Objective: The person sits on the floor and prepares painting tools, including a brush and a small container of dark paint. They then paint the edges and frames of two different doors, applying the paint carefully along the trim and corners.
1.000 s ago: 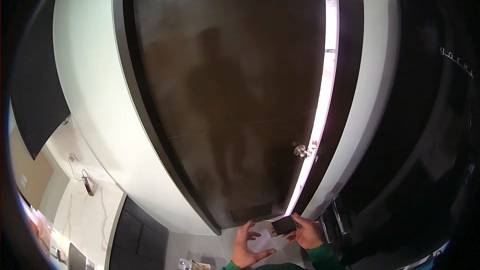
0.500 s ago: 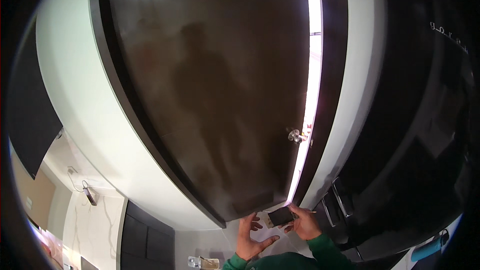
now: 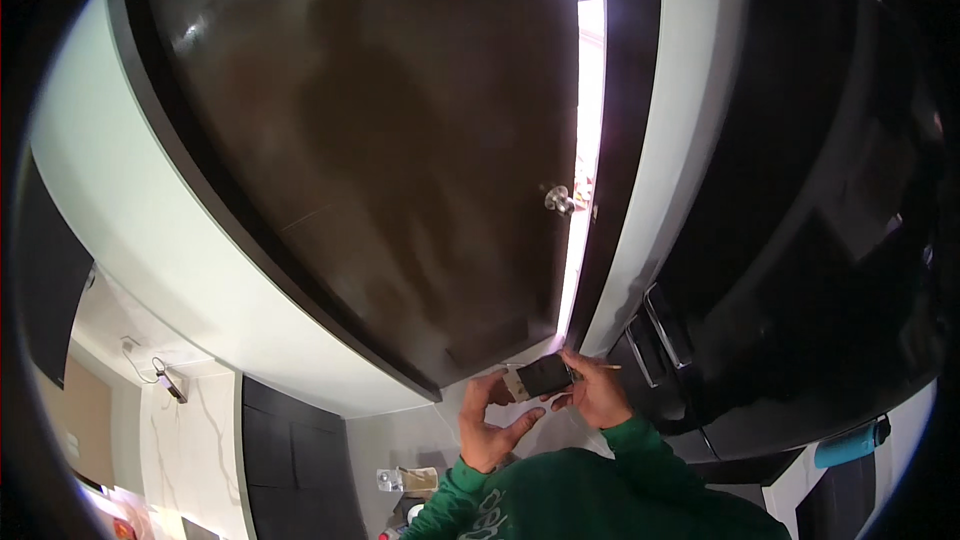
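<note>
In front of my body, my right hand (image 3: 602, 400) grips a small dark rectangular object (image 3: 546, 376) with a pale left end; its exact kind is unclear. A thin light-coloured stick (image 3: 608, 367) pokes out to the right from the same hand. My left hand (image 3: 484, 430) is at the object's pale end, fingertips beside or against it. Its thumb is stretched out below, apart from the fingers. Both arms wear green sleeves.
A dark door (image 3: 400, 140) with a round metal knob (image 3: 560, 201) stands slightly ajar ahead, light showing through the gap. A glossy black refrigerator (image 3: 800, 240) with handles is at right. Dark cabinets (image 3: 295, 440) and a marble-patterned counter (image 3: 200, 440) are at left. A clear container (image 3: 415, 480) is low down.
The view has tilted down, so the door and knob appear higher. My left hand has come closer to the dark object, to its pale end. My right hand keeps its grip.
</note>
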`<state>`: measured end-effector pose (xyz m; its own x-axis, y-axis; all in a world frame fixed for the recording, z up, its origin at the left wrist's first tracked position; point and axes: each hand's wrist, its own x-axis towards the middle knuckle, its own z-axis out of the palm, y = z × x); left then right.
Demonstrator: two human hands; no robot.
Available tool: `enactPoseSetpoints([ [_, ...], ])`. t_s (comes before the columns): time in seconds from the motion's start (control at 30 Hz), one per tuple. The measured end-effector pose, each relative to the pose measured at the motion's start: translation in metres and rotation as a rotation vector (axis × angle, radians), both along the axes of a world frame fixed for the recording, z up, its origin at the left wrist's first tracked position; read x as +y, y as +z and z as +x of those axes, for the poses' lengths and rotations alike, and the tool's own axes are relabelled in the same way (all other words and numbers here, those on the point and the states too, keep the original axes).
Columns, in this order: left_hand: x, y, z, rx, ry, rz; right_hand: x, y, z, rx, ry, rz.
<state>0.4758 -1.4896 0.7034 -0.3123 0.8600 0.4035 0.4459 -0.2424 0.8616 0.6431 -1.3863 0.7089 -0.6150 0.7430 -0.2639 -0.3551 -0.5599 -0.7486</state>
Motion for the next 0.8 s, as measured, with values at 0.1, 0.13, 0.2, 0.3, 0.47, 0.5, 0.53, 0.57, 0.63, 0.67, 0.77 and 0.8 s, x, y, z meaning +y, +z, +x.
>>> enactPoseSetpoints([
  [0.1,0.002,0.002,0.004,-0.072,0.010,0.025,-0.001,0.001,0.004,0.016,-0.008,-0.009],
  [0.13,0.002,0.004,0.005,-0.070,0.004,0.015,-0.002,0.001,0.005,0.014,-0.016,-0.020],
  [0.2,0.005,0.008,0.007,-0.057,-0.004,0.008,0.001,0.000,0.007,0.015,-0.020,-0.034],
  [0.3,0.010,0.001,0.011,-0.129,-0.021,0.028,0.002,-0.002,0.010,0.010,-0.010,-0.050],
  [0.47,0.016,-0.005,0.015,-0.170,-0.050,0.011,0.008,-0.006,0.018,0.028,0.012,-0.054],
  [0.5,0.016,-0.005,0.016,-0.178,-0.048,0.012,0.008,-0.005,0.019,0.024,0.006,-0.056],
  [0.53,0.017,-0.005,0.017,-0.181,-0.053,0.013,0.008,-0.004,0.020,0.020,0.001,-0.058],
  [0.57,0.018,-0.007,0.018,-0.187,-0.058,0.012,0.008,-0.004,0.022,0.014,-0.005,-0.061],
  [0.63,0.020,-0.008,0.018,-0.182,-0.074,-0.001,0.009,-0.004,0.023,0.027,-0.013,-0.039],
  [0.67,0.020,-0.009,0.018,-0.171,-0.084,-0.014,0.009,-0.004,0.024,0.034,-0.016,-0.029],
  [0.77,0.019,-0.007,0.020,-0.154,-0.094,-0.019,0.009,-0.001,0.027,0.052,-0.014,-0.042],
  [0.8,0.020,-0.005,0.021,-0.152,-0.094,-0.015,0.009,0.000,0.028,0.048,-0.018,-0.040],
])
